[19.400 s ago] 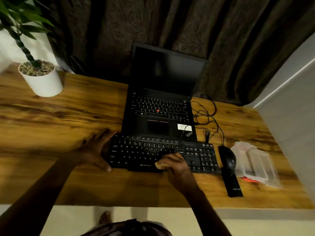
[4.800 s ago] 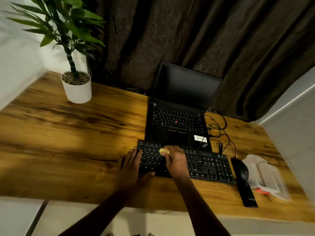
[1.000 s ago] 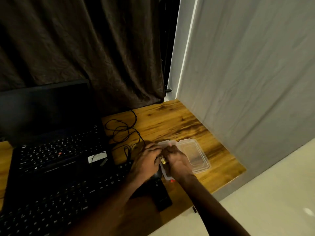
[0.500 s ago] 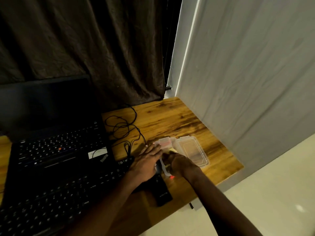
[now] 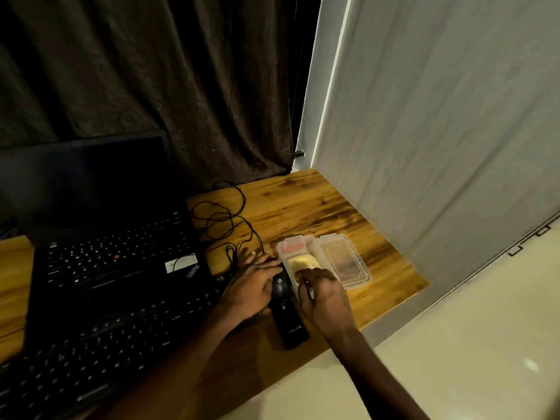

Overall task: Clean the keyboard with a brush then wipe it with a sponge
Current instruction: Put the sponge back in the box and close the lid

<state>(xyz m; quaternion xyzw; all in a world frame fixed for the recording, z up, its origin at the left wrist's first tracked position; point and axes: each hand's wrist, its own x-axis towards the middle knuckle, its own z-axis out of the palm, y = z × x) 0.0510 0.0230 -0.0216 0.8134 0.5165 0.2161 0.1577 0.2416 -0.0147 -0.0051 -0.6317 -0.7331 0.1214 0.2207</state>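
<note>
Yellow sponge (image 5: 303, 262) now sits in the clear box (image 5: 291, 243), off the keyboard (image 5: 121, 344) — right hand (image 5: 324, 301) fingers curl on it, left hand (image 5: 254, 283) lies flat, fingers straight — wiping looks finished.

1. The table (image 5: 303, 207) was smooth wood with a dark grain and a faint sheen.
2. The box (image 5: 345, 259) was clear plastic.
3. The sponge (image 5: 303, 262) looked soft and matt.
4. The curtain (image 5: 181, 71) was crinkled cloth.
5. The mouse (image 5: 280, 287) was glossy and the keyboard (image 5: 106, 344) matt.
</note>
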